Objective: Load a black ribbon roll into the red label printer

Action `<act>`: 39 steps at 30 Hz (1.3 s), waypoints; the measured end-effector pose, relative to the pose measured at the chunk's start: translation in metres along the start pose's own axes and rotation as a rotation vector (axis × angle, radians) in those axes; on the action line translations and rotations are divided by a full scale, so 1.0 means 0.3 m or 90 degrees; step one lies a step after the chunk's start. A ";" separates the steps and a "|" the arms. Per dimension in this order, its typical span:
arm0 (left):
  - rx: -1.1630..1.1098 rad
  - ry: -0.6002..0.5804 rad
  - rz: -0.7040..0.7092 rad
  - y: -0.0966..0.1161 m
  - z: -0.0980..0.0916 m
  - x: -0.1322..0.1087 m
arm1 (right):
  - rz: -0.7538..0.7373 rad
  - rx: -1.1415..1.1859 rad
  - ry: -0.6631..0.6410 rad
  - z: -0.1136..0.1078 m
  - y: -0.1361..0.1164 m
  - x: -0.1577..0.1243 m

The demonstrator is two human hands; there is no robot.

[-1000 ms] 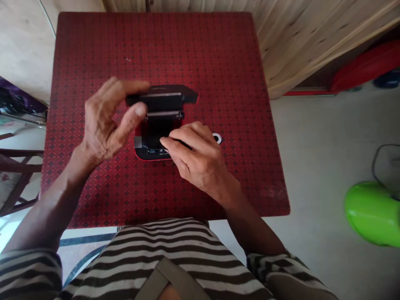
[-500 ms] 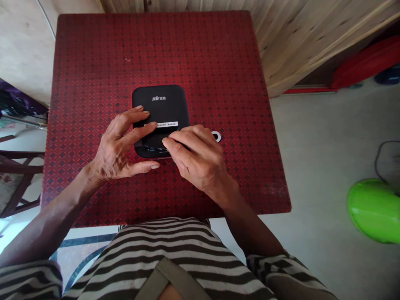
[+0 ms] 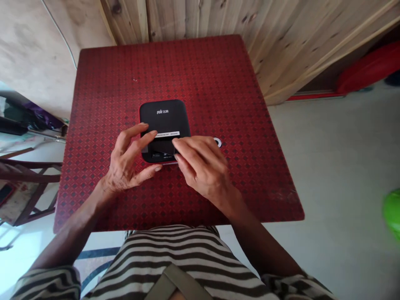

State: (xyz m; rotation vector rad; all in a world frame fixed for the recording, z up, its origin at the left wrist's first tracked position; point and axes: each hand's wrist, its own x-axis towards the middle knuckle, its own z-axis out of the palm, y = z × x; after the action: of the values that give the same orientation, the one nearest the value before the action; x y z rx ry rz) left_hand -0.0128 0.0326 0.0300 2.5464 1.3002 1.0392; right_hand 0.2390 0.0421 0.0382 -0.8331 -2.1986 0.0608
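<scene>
A flat black device with rounded corners (image 3: 165, 118), probably a small electronic scale, lies on the table with a pale logo and a white label strip (image 3: 168, 134). My left hand (image 3: 126, 160) has its fingers spread, fingertips resting on the device's left side and thumb by its near edge. Along the near part, a thin glossy film (image 3: 162, 146) shows a slanting pale edge over the dark panel. The fingers of my right hand (image 3: 203, 164) are pinched together on this film's right end. Their tips partly hide the grip and the device's right corner.
The table (image 3: 250, 183) has a red patterned cover. A white ring with a dark centre (image 3: 218, 142) lies just beyond my right hand. Wooden panelling (image 3: 187, 21) borders the far edge. A chair (image 3: 31, 179) stands at left, and a green object (image 3: 392, 212) at far right.
The view has shifted, so the table sits lower. My right fingertips have moved slightly rightward along the panel, and the film edge lies differently. My left hand stays on the device.
</scene>
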 end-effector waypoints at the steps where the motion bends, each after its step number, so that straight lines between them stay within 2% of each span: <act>1: 0.021 0.025 -0.011 0.010 -0.005 -0.011 | 0.015 0.004 0.031 0.001 -0.004 -0.013; 4: 0.070 0.075 -0.023 0.029 -0.012 -0.049 | 0.089 0.019 0.111 0.007 -0.019 -0.060; 9: 0.131 0.070 0.012 0.031 -0.002 -0.083 | 0.206 0.033 0.135 0.012 -0.040 -0.118; 17: 0.116 0.084 -0.021 0.031 0.011 -0.104 | 0.201 0.026 0.141 0.017 -0.040 -0.155; 26: 0.129 0.084 0.001 0.006 0.014 -0.123 | 0.222 0.082 0.140 0.060 -0.102 -0.196; 31: 0.155 0.072 -0.010 0.002 -0.002 -0.118 | 0.243 0.067 0.151 0.065 -0.093 -0.205; 39: 0.096 0.058 -0.037 0.007 -0.009 -0.089 | 0.266 0.063 0.148 0.061 -0.078 -0.196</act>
State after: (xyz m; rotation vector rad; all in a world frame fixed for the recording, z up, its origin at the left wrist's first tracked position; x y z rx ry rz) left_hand -0.0238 0.0107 0.0187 2.5768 1.5212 1.0966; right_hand 0.2426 -0.0066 -0.0060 -1.1680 -1.7645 0.2610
